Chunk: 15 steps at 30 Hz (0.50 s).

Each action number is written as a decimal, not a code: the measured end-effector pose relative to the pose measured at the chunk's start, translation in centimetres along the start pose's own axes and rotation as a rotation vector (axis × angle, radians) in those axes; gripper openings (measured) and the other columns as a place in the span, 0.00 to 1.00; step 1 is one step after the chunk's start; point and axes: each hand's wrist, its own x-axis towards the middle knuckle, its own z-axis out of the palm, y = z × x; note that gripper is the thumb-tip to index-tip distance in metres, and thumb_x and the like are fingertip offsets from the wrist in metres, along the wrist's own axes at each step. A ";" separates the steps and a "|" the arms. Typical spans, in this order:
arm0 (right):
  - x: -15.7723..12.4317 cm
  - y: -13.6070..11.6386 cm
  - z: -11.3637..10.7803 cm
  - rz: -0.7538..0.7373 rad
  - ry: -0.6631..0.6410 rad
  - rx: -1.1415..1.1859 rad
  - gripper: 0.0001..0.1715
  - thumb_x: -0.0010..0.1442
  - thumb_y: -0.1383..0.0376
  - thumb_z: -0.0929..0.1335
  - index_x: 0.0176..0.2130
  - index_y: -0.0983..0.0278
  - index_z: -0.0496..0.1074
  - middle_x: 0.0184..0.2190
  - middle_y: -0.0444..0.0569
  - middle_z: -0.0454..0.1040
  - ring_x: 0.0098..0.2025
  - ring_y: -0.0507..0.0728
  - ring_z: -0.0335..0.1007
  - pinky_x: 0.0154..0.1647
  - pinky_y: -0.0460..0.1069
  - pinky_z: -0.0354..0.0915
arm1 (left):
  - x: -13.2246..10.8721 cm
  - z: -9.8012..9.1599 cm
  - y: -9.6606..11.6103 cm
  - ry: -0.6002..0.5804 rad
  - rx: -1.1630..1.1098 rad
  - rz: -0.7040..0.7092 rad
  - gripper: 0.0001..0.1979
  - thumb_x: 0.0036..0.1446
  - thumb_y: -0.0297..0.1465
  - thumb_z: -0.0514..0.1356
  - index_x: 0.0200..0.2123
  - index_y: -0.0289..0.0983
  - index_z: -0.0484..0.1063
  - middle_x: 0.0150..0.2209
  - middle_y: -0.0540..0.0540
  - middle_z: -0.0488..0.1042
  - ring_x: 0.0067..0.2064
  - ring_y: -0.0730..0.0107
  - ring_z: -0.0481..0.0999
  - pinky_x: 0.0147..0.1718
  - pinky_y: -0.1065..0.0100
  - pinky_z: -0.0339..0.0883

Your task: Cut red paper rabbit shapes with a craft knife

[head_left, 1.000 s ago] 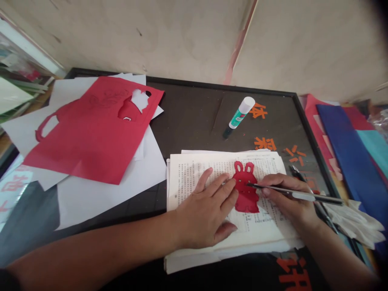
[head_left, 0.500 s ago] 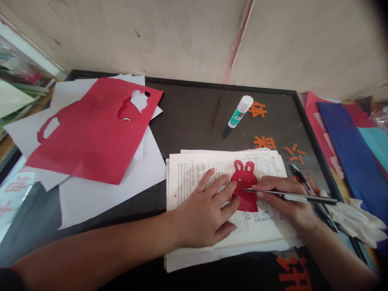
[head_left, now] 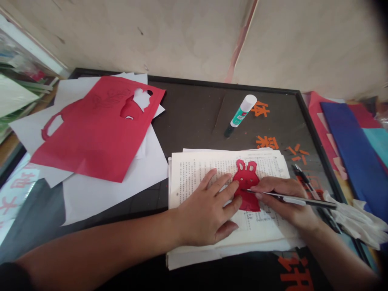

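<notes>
Atop printed pages (head_left: 197,173), red rabbit cutout (head_left: 248,180), ears roughly toward wall (head_left: 151,36).

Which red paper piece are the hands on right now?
The small rabbit-shaped cutout on the printed pages, between the left hand and right hand with its pen-like tool; the large red sheet lies apart, on white paper.

**Tight Work Here, Folks**

And there's the left hand (head_left: 209,210), spread across the printed pages (head_left: 194,182), fingertips pinning a red paper rabbit (head_left: 247,186) with 2 upright ears! The right hand (head_left: 287,202) grips a slim craft knife (head_left: 315,203), tip right at the rabbit's edge. Up above, a glue stick (head_left: 242,111) lies on the black board (head_left: 197,113).
</notes>
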 end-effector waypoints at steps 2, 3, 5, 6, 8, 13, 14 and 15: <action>0.1 0.0 -0.1 -0.025 -0.010 -0.003 0.10 0.60 0.71 0.71 0.41 0.59 0.79 0.35 0.45 0.81 0.35 0.53 0.78 0.37 0.46 0.73 | 0.0 0.0 -0.1 -0.013 -0.008 0.001 0.24 0.68 0.43 0.50 0.58 0.33 0.66 0.65 0.33 0.60 0.66 0.41 0.55 0.62 0.38 0.42; 0.1 0.1 -0.1 -0.043 -0.012 -0.005 0.11 0.59 0.71 0.71 0.42 0.59 0.79 0.36 0.45 0.81 0.36 0.53 0.79 0.38 0.46 0.73 | 0.0 0.0 -0.1 -0.025 -0.012 0.001 0.24 0.68 0.43 0.50 0.58 0.34 0.66 0.66 0.34 0.58 0.66 0.41 0.54 0.63 0.38 0.41; 0.1 0.2 -0.3 -0.083 -0.021 -0.012 0.12 0.59 0.72 0.71 0.43 0.58 0.79 0.37 0.46 0.82 0.38 0.54 0.79 0.39 0.46 0.73 | -0.1 0.0 -0.1 -0.051 -0.014 0.001 0.24 0.69 0.43 0.48 0.59 0.34 0.65 0.67 0.34 0.57 0.68 0.42 0.53 0.63 0.38 0.39; 0.1 0.3 -0.4 -0.103 -0.030 -0.014 0.13 0.59 0.72 0.71 0.43 0.58 0.79 0.37 0.46 0.82 0.38 0.54 0.79 0.39 0.46 0.74 | -0.1 0.0 -0.1 -0.062 -0.013 0.000 0.24 0.69 0.43 0.48 0.59 0.34 0.65 0.66 0.34 0.57 0.68 0.43 0.52 0.64 0.38 0.38; 0.2 0.4 -0.5 -0.133 -0.049 -0.012 0.13 0.60 0.72 0.71 0.44 0.58 0.79 0.36 0.46 0.82 0.38 0.54 0.79 0.38 0.46 0.74 | -0.2 0.1 -0.1 -0.065 -0.012 -0.003 0.24 0.69 0.43 0.48 0.59 0.35 0.65 0.66 0.34 0.58 0.68 0.43 0.52 0.64 0.38 0.36; 0.2 0.5 -0.7 -0.146 -0.075 0.015 0.14 0.61 0.72 0.70 0.45 0.58 0.78 0.36 0.47 0.81 0.38 0.55 0.79 0.38 0.48 0.73 | -0.1 0.0 -0.1 -0.059 -0.003 -0.006 0.24 0.69 0.43 0.48 0.59 0.35 0.65 0.67 0.35 0.58 0.68 0.44 0.52 0.64 0.38 0.35; 0.2 0.6 -0.7 -0.145 -0.082 0.018 0.14 0.61 0.72 0.70 0.45 0.58 0.78 0.36 0.47 0.81 0.38 0.55 0.79 0.39 0.48 0.73 | -0.1 0.0 -0.1 -0.057 -0.001 -0.006 0.24 0.69 0.44 0.48 0.59 0.35 0.65 0.67 0.35 0.58 0.68 0.44 0.52 0.64 0.38 0.35; 0.2 0.6 -0.7 -0.144 -0.088 0.020 0.14 0.61 0.72 0.69 0.45 0.58 0.78 0.37 0.47 0.81 0.38 0.55 0.79 0.39 0.48 0.73 | -0.1 0.0 -0.1 -0.052 0.001 -0.006 0.24 0.69 0.44 0.48 0.59 0.35 0.65 0.67 0.34 0.58 0.68 0.44 0.51 0.64 0.38 0.34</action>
